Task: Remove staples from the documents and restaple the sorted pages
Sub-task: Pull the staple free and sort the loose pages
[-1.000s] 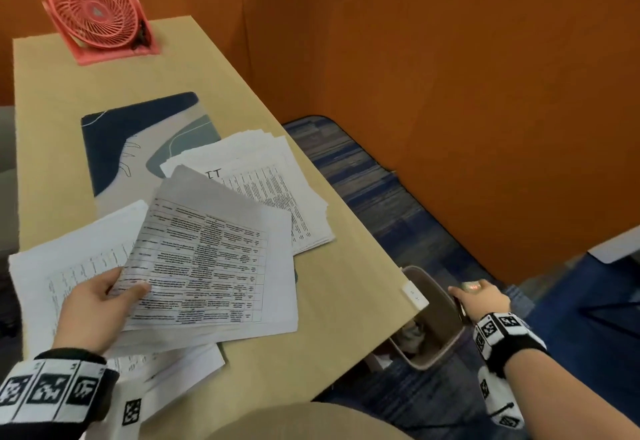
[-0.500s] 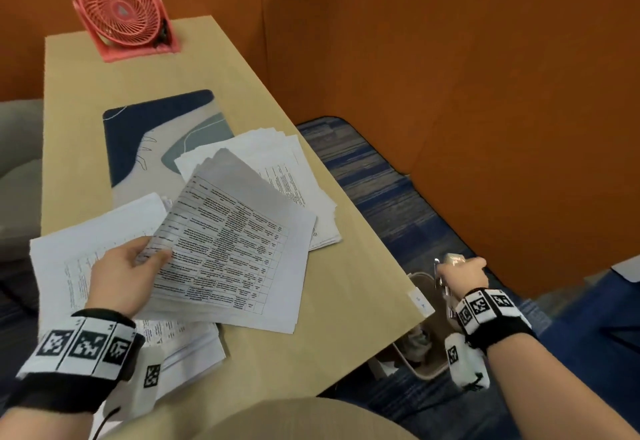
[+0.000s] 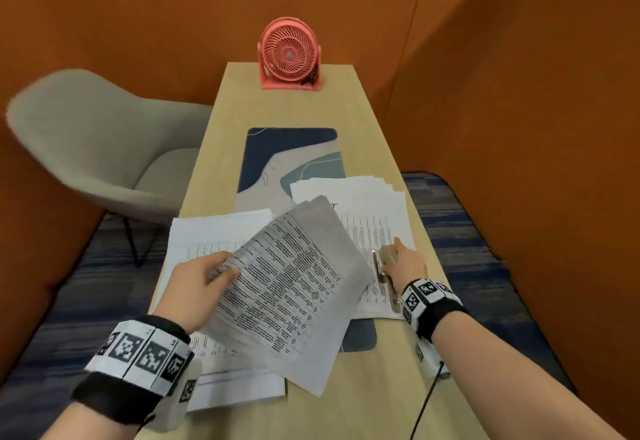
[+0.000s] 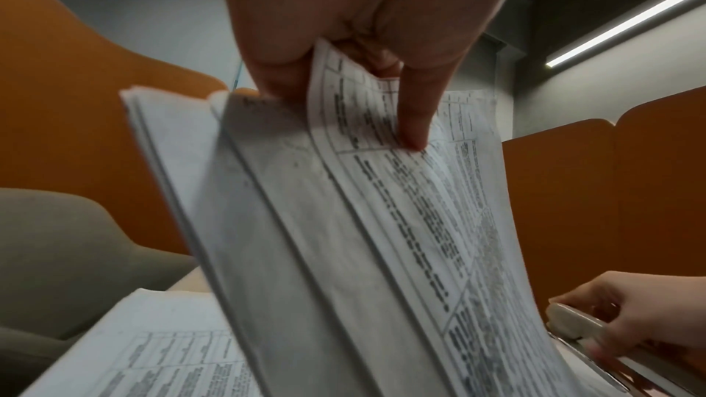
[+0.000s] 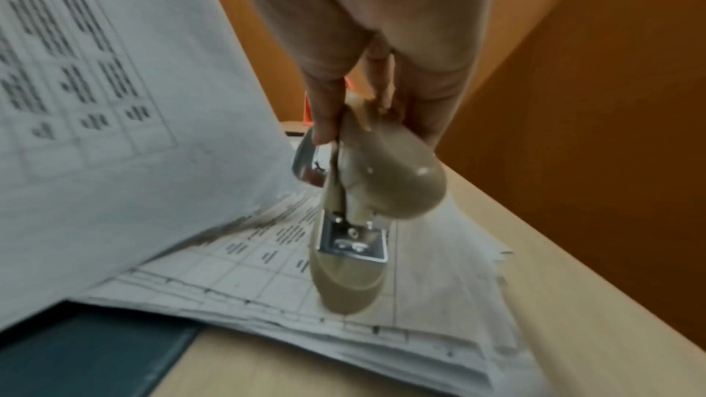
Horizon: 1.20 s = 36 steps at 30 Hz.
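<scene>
From above we look down along the table (image 3: 377, 387). Our left wrist view sits close beneath the held pages (image 4: 344, 222), facing upward; our right wrist view looks closely down past the stapler (image 5: 367, 192). All share those pages.

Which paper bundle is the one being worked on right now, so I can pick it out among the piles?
Start at the pink fan at the far end of the desk and come toward the near end. The bundle in hand is the one the left hand pinches by its corner. Unlike the flat stacks beside it, it is lifted and tilted.
</scene>
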Available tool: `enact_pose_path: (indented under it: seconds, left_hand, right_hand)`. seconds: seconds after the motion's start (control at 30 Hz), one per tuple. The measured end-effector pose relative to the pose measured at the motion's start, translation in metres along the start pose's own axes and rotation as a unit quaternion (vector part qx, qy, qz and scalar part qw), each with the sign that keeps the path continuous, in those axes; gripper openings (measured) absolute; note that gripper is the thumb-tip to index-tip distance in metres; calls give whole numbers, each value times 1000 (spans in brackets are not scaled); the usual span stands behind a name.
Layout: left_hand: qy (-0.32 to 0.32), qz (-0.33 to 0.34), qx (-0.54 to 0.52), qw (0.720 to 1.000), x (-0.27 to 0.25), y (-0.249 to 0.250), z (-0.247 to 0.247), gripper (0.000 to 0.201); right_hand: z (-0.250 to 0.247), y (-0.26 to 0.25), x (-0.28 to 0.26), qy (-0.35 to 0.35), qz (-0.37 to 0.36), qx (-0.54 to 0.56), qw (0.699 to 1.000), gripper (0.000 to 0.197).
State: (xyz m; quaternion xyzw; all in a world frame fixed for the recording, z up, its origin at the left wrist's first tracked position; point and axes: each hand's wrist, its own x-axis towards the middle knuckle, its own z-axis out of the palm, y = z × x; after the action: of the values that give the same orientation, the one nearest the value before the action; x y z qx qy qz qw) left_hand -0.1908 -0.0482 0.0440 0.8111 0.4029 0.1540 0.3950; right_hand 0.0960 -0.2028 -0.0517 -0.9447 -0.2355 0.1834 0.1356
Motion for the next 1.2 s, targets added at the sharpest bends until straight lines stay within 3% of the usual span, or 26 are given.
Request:
enact_pose_path:
  seconds: [0.07,0.17,0.23,0.3,0.37,0.47,0.53,0.67,0.77,0.93,1.03,1.2]
  left_hand:
    - [-8,10,10,1000,1,-5,-6,18]
    - [-24,8,13,1000,5,-6,-8,12]
    - [-34,8,13,999,9,-6,-7,12]
    - [-41,10,10,999,14,-6,-5,16]
    - [-41,15,1,999,18,-5,-4,19]
    - [-45,32,-17,998,23,-5,-4,23]
    - [-46,48,-36,997,24,-4,-3,34]
    - [-67,75,-58,993,24,2,-1,77]
    - [-89,112,12,990,25,5,2,89]
    - [-133,141,80,978,32,1,3,79]
    - [-133,127,99,978,32,4,5,56]
    - [-114,111,34,987,31,8,6,39]
  right_hand:
    - [8,-7,10,-31,-12,-31,999,59]
    - [12,-16,15,-67,-31,-10,997,47]
    - [9,-30,8,-60,-100,118,986,48]
    - [-2,-48,-12,-51,-200,302,931,53]
    - [-16,-63,-33,-23,-270,384,883,60]
    - [-24,-70,-51,107,-339,338,872,25]
    - [-26,-69,-57,127,-348,335,866,18]
    - [-28,-64,-62,-41,-279,405,870,32]
    - [-32,-66,-64,-87,-254,436,859,25]
    - [-46,-70,-68,-174,-250,489,817,39]
    - [-46,-68,-65,-160,-304,441,829,60]
    - [-41,-68,-62,-148,-279,465,827,70]
